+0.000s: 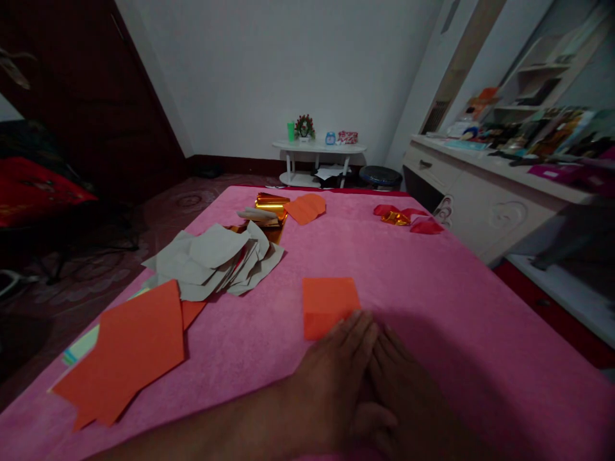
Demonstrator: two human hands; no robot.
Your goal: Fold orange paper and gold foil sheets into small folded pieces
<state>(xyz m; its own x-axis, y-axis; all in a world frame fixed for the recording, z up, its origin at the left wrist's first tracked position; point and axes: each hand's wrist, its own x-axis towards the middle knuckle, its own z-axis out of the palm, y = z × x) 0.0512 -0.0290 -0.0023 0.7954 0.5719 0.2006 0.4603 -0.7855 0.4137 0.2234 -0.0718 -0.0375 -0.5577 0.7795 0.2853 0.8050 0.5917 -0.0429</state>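
Note:
A small orange sheet of paper (329,298), folded with a crease across its lower part, lies on the pink cloth (432,288) in front of me. My left hand (334,371) reaches in from the lower left, its fingers stretched flat over the paper's lower right corner. Right beside it is my right hand (408,378), fingers extended and fingertips meeting the left hand's at the paper's edge. Both thumbs are low and shadowed, and what lies under the palms is hidden.
Larger orange sheets (139,346) lie at left, near a loose pile of grey-white paper pieces (216,256). Behind are gold foil (271,203) and an orange cutout (307,208). Red and gold scraps (408,219) lie far right. A dresser (480,186) stands beyond the right edge.

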